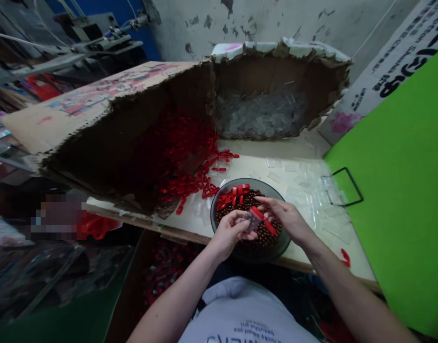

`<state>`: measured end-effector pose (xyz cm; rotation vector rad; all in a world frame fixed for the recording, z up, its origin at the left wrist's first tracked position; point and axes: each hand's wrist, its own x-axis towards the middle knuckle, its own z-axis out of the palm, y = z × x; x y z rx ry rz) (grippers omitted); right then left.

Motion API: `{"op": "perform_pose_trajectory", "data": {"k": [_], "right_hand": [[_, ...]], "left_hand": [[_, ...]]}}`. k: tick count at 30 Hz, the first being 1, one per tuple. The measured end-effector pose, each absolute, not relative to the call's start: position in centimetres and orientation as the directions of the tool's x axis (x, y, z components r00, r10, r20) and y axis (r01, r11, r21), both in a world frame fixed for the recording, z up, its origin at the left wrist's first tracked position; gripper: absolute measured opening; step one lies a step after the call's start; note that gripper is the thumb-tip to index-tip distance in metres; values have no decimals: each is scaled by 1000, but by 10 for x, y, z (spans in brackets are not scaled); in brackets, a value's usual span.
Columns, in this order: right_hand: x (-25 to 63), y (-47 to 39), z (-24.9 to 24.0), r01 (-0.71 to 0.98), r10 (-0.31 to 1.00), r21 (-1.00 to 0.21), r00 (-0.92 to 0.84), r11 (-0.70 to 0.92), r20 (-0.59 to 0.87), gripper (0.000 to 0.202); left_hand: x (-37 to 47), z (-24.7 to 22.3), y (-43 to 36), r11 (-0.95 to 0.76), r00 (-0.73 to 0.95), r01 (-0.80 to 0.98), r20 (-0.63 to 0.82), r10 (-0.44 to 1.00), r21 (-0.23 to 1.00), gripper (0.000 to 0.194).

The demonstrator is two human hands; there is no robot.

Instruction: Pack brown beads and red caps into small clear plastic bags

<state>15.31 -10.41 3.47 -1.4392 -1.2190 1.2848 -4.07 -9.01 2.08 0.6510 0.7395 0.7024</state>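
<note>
A small clear plastic box with a red cap (256, 213) on its end is pinched in my left hand (233, 228). My right hand (285, 216) is at the cap, its thumb and fingers closed around that end and the index finger stretched above. A red flap (270, 227) sticks out below the right fingers; whether it belongs to the same cap I cannot tell. Under both hands stands a round bowl (214, 216) of brown beads (267, 238). Several red caps (236, 194) lie on the beads at the bowl's far left.
Behind the bowl, a cut-open carton (79, 102) spills red caps (190, 147) onto the white table (304, 147). Another carton section holds clear boxes (262, 112). More clear pieces (312, 186) lie right, beside a green panel (412, 190) with a black handle (356, 188).
</note>
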Motion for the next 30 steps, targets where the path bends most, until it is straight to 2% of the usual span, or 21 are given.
{"op": "perform_pose_trajectory", "data": {"k": [3,5,10,13,16,23,25,30], "right_hand": [[147,-125,19,-11,947,-998,313,-67,-67,44],[138,-137,13,-21,918,-1000,397,9,0,46],[124,-128,31,-133,936,-988,352,75,23,46],[129,-107,49,-178,979,-984,197,-15,-51,52],[135,-89,60,-142,992,-984,55,-106,-114,61],[125,-70,58,-159,991,-979,-28,-131,-129,62],[120,-70,54,-205,990,-969,-16,-139,-139,60],[119,-78,43,-289,963,-950,200,-116,-179,60]], "left_hand": [[-35,28,-88,591,527,-386,-357,771,708,41],[-31,30,-89,596,539,-391,-351,766,701,42],[-24,27,-101,615,608,-319,-342,717,721,38],[-27,26,-101,595,630,-280,-323,706,754,37],[-35,28,-94,541,629,-208,-312,712,815,37],[-31,36,-92,441,719,12,-314,620,898,39],[-23,36,-95,415,672,40,-332,662,909,35],[-4,31,-97,298,478,59,-289,829,953,50]]}}
